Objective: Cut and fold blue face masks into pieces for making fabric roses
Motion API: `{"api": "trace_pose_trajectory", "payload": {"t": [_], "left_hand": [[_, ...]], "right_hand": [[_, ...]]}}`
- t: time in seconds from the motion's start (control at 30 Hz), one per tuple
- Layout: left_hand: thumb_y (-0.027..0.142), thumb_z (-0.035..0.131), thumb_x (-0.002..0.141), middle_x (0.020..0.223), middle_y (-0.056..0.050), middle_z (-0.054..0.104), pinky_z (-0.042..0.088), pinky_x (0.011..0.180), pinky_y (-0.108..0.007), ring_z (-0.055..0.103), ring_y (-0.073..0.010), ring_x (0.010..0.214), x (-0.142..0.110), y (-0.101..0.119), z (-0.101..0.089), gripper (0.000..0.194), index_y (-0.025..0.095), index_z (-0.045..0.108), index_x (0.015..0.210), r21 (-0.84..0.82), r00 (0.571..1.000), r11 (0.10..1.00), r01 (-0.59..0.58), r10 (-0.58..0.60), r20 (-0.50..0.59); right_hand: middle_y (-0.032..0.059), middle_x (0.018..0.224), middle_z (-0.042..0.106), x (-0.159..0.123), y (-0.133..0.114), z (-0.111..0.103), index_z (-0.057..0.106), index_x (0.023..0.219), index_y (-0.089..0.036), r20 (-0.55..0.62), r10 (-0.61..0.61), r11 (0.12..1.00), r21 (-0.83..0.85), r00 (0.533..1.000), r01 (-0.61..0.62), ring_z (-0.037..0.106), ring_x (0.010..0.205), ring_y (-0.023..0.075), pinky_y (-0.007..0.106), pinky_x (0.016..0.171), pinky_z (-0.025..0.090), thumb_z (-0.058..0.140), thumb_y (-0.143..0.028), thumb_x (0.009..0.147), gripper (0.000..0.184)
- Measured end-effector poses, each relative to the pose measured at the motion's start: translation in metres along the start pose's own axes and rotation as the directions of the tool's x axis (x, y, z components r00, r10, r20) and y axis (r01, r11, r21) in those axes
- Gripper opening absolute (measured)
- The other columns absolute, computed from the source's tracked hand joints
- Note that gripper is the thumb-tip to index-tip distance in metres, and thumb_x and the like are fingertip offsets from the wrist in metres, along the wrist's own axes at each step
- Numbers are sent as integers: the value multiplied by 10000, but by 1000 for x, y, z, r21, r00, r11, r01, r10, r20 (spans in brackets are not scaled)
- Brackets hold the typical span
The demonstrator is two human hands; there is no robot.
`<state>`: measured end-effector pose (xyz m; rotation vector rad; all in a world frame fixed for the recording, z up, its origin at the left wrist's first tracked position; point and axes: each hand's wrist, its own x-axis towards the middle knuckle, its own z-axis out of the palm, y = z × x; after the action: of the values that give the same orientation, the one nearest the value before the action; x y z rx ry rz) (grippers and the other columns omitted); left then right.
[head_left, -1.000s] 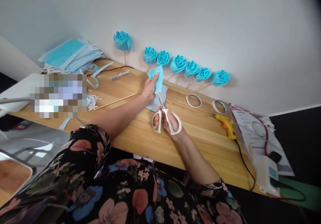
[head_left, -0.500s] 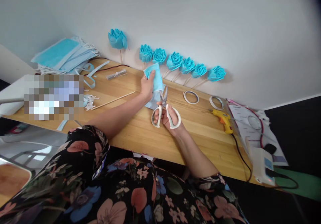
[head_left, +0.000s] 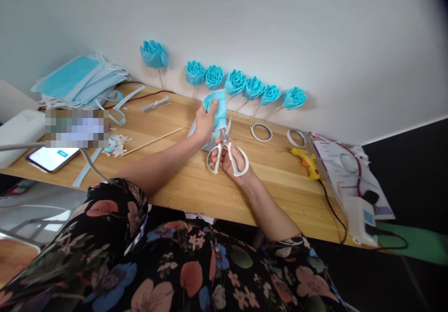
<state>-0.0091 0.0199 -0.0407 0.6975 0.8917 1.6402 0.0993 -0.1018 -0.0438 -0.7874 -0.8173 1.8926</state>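
Between the thumb and fingers of my left hand (head_left: 206,121) is a folded piece of blue face-mask fabric (head_left: 220,114), held up above the table. My right hand (head_left: 228,162) has its fingers through the handles of white-handled scissors (head_left: 225,141). Their blades are spread at the lower edge of the fabric, one seeming to pass behind it or into it; I cannot tell which. Paler blue fabric (head_left: 212,142) lies under my hands, partly covered by them.
Several blue fabric flowers (head_left: 235,82) on sticks lean against the wall. Masks (head_left: 68,76) are piled at the left, near a phone (head_left: 52,159), scraps (head_left: 117,145) and a thin stick (head_left: 154,141). Tape rolls (head_left: 261,139) and a yellow glue gun (head_left: 308,162) lie right.
The view has shifted, so most things sit further left. The scissors are closer to the fabric's lower edge, with one blade now partly hidden by it. Both hands keep their holds.
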Motion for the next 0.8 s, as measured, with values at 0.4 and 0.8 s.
{"api": "trace_pose_trajectory", "payload": {"t": [0.4,0.8], "left_hand": [[486,745,822,729,5,605,462,637,-232,594,-123,706,1,-1,-1,346,169,608,850,17,1000,1000,6,-5,-8],[370,711,877,715,23,619,449,638,-240,569,-106,652,-3,3,0,209,181,621,875,-16,999,999,50,-50,10]], "right_hand": [[11,800,707,1,1,0,626,1081,-230,-28,3,1000,-20,1000,-4,658,682,155,327,686,586,560,-567,927,377],[-8,753,673,2,5,-1,621,1087,-213,-16,-84,993,-82,996,82,611,629,137,307,650,573,688,-592,826,465]]}}
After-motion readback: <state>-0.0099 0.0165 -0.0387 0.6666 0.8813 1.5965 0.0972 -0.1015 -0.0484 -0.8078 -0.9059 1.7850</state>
